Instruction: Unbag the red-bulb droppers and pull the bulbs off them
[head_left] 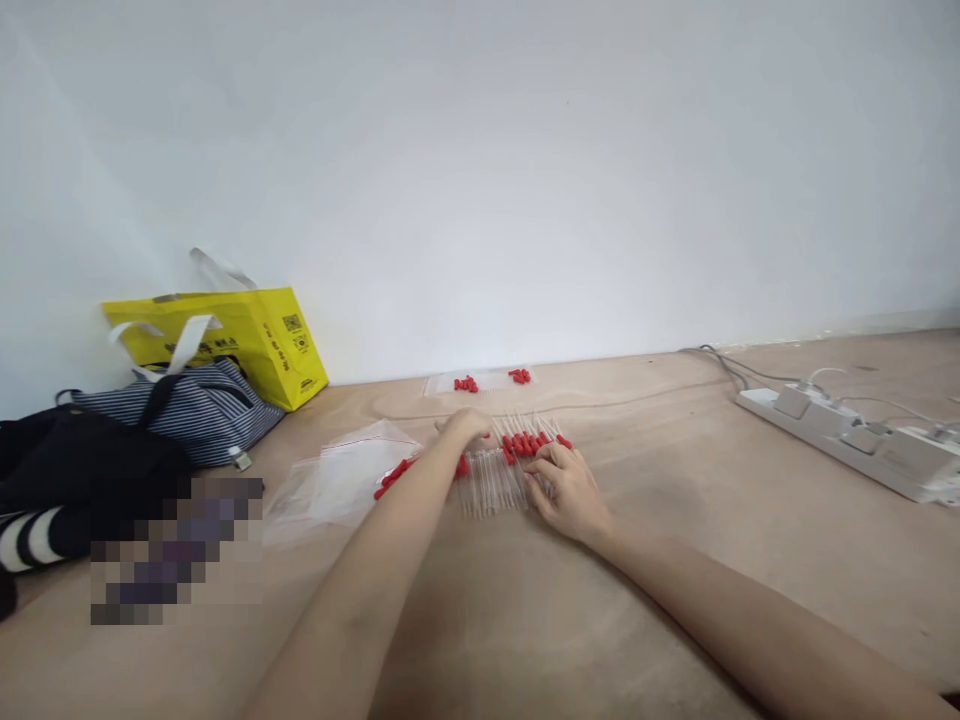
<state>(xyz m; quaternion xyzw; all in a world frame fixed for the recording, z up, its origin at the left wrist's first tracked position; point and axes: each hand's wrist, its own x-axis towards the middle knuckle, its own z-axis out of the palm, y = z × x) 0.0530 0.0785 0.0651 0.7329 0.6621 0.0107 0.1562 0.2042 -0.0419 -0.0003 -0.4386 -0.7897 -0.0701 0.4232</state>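
Note:
Thin clear tubes (491, 490) lie side by side on the table, with a row of red caps (525, 444) across them and white sticks (525, 424) pointing away toward the wall. At the right end of this row is my right hand (568, 492), its fingers bent and closed at a red-capped tube. My left hand (466, 426) reaches across to the far left side of the row. Its fingers are mostly turned away and hidden, so what it holds, if anything, does not show. My left forearm partly covers more red caps (393, 478).
Clear zip bags (360, 460) lie left of my forearm. Near the wall rests another bag (491, 381) with red-capped pieces. A yellow bag (277, 345), a striped bag (225, 410) and dark cloth (97, 450) crowd the left. A power strip (832, 440) with plugs and cables lies right.

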